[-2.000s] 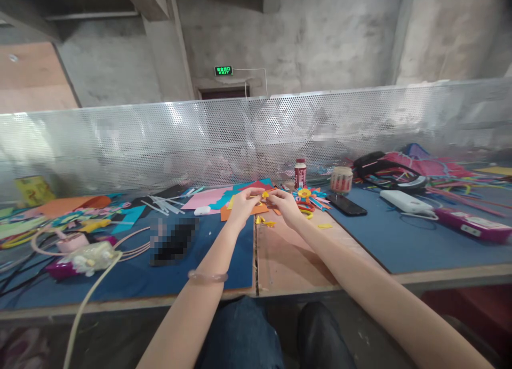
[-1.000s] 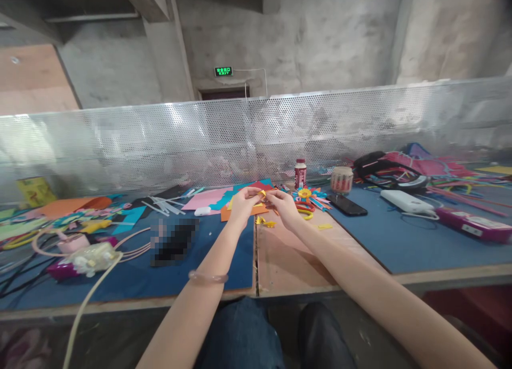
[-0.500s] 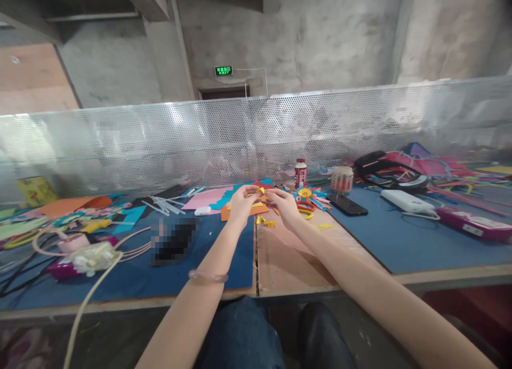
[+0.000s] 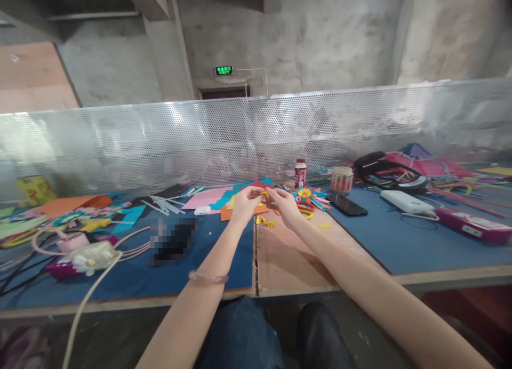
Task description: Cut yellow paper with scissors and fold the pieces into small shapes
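Faced a perforated metal screen (image 4: 160, 139) behind a blue-covered table (image 4: 400, 246) littered with paper scraps (image 4: 264, 222). Held left hand (image 4: 242, 203) and right hand (image 4: 285, 203) together, with fingertips touching, above an orange paper sheet (image 4: 224, 214) and just left of a paper flower (image 4: 304, 194). Pinched a small yellow paper piece (image 4: 263, 194) between both hands' fingertips, raised clear of the table surface.

Blue mat (image 4: 400, 241), yel. paper bit (image 4: 262, 194), orange sheet (image 4: 227, 215) & silver dotted screen (image 4: 160, 139).

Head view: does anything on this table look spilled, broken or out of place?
Nothing looks broken. Yellow scraps lie loose near the left hand and right hand, which pinch a yellow piece; a cream cable trails over the table's front edge.
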{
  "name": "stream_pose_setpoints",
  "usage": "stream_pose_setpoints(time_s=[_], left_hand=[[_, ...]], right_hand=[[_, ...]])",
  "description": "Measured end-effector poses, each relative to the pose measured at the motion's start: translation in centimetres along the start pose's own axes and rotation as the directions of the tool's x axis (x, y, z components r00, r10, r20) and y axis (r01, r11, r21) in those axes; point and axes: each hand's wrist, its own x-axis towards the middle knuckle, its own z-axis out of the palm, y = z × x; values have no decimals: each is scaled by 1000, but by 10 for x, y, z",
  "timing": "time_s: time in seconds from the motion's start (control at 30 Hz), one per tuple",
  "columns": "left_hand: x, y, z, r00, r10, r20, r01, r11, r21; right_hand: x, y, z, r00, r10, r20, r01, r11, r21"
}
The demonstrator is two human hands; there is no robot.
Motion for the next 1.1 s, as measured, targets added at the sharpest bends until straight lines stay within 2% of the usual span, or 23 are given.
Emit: stream_pose_setpoints(time_s=[0.27, 0.5, 0.7, 1.1], left_hand=[[-1, 2, 2, 999, -44, 12, 44, 998, -42], [-2, 6, 4, 991, -134, -28, 129, 983, -130], [-3, 6, 3, 993, -114, -22, 113, 991, -67], [-3, 6, 2, 998, -63, 9, 63, 997, -32]], right_hand=[[5, 5, -4, 997, -74, 10, 75, 995, -67], [3, 0, -5, 994, -101, 33, 105, 985, -138], [2, 0, -5, 987, -147, 67, 156, 973, -170], [6, 5, -8, 995, -77, 62, 82, 994, -72]])
